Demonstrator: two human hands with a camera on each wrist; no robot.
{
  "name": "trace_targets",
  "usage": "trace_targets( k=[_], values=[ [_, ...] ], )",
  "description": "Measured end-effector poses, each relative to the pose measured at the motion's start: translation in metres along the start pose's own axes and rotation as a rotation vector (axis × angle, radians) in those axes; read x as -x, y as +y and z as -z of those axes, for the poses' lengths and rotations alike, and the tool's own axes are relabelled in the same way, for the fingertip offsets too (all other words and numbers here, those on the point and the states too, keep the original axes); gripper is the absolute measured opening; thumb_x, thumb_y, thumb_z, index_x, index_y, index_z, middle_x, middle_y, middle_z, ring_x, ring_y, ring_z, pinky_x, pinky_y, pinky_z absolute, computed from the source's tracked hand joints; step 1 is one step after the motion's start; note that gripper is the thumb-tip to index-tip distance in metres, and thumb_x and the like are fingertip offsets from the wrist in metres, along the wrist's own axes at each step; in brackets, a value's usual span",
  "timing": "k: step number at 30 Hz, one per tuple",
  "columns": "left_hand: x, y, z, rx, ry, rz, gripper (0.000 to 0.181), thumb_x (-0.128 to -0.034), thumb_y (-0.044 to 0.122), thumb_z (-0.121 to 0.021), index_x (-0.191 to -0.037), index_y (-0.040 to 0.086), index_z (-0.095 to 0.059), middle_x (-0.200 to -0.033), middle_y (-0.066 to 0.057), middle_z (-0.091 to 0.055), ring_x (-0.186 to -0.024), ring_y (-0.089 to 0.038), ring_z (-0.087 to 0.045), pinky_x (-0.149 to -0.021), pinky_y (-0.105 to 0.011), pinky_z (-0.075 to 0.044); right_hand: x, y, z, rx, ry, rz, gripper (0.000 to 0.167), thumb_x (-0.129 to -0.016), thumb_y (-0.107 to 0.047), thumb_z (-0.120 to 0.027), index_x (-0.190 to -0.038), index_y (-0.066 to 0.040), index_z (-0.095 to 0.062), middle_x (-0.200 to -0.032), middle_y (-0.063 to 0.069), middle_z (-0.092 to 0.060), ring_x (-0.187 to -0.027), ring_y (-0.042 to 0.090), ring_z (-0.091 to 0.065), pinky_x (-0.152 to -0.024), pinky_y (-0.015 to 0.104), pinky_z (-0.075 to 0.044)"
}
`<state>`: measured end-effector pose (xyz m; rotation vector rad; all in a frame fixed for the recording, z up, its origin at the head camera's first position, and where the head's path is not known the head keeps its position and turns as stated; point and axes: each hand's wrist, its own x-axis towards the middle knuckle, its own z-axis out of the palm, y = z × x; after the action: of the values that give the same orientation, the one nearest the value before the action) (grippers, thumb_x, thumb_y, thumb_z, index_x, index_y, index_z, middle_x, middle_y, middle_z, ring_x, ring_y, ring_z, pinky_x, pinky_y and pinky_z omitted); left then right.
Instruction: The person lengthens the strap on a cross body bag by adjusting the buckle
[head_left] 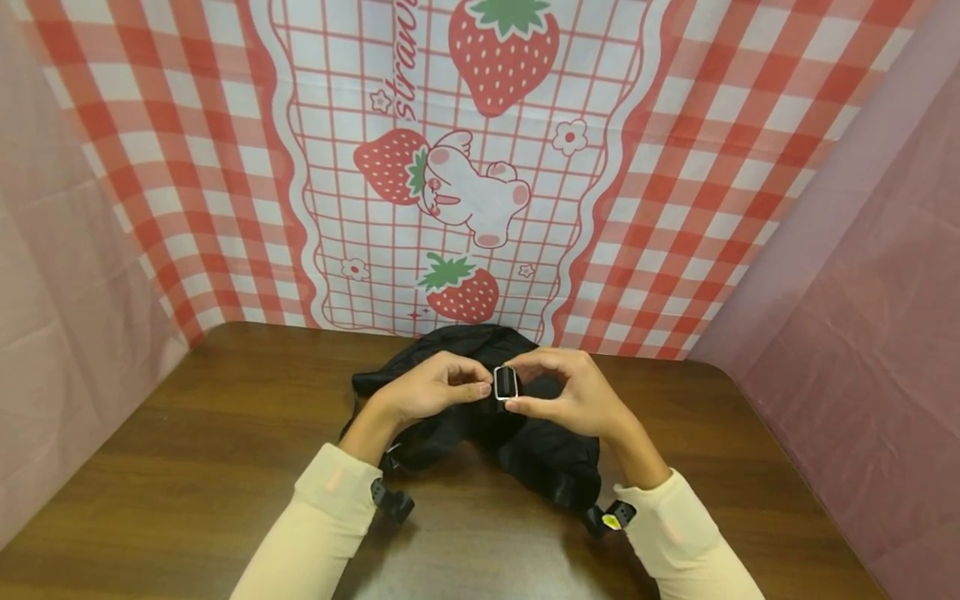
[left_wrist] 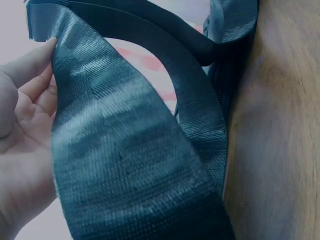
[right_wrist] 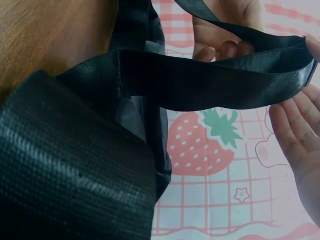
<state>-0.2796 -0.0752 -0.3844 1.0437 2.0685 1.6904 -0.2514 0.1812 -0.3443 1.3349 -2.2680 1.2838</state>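
Observation:
A silver-rimmed rectangular strap slider (head_left: 498, 395) with black webbing threaded through it is held up between the two hands. My left hand (head_left: 431, 387) pinches at its left edge with thumb and fingers. Thumb and fingers of my right hand (head_left: 573, 392) grip the slider at its top and bottom right. Wide black strap (left_wrist: 120, 145) hangs across the left wrist view, past the left thumb. In the right wrist view the strap (right_wrist: 200, 85) runs in a folded loop to the right fingertips. Below the hands lies a black fabric bag (head_left: 442, 442), partly hidden by them.
The bag rests on a brown wooden table (head_left: 187, 467). A red-and-white checked cloth with strawberries (head_left: 465, 292) hangs behind the table's far edge. Pink cloth hangs (head_left: 870, 275) at both sides. Each wrist wears a small black camera (head_left: 392, 502).

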Motion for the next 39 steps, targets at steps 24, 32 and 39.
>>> trace_targets(
  k=[24,32,39],
  values=[
    [0.0,-0.001,-0.001,0.101,0.055,0.065,0.019,-0.1019,0.022,-0.066,-0.103,0.005,-0.074,-0.097,-0.003,-0.068,-0.096,-0.019,-0.057,-0.094,-0.039,-0.046,0.001,0.002,0.004,0.03,0.006,-0.015,0.043,-0.072,0.0,-0.091,-0.112,-0.005,-0.076,-0.096,0.003,-0.074,-0.085,0.024,-0.068,-0.076,0.047,-0.058],
    [-0.001,-0.001,-0.003,0.067,0.052,0.024,0.014,-0.1004,0.01,-0.062,-0.097,0.0,-0.072,-0.094,0.002,-0.068,-0.095,-0.017,-0.058,-0.092,-0.035,-0.048,0.001,0.007,0.004,0.035,-0.036,0.019,0.04,-0.076,-0.011,-0.092,-0.113,-0.012,-0.076,-0.099,-0.003,-0.074,-0.087,0.018,-0.069,-0.075,0.042,-0.059],
    [-0.002,0.0,-0.004,0.031,0.031,-0.006,0.016,-0.1011,0.008,-0.061,-0.096,-0.002,-0.072,-0.092,0.002,-0.068,-0.094,-0.016,-0.059,-0.091,-0.034,-0.049,0.001,0.007,0.001,0.043,-0.057,0.029,0.038,-0.078,-0.012,-0.091,-0.113,-0.014,-0.076,-0.098,-0.004,-0.074,-0.085,0.014,-0.068,-0.073,0.048,-0.059]
  ],
)
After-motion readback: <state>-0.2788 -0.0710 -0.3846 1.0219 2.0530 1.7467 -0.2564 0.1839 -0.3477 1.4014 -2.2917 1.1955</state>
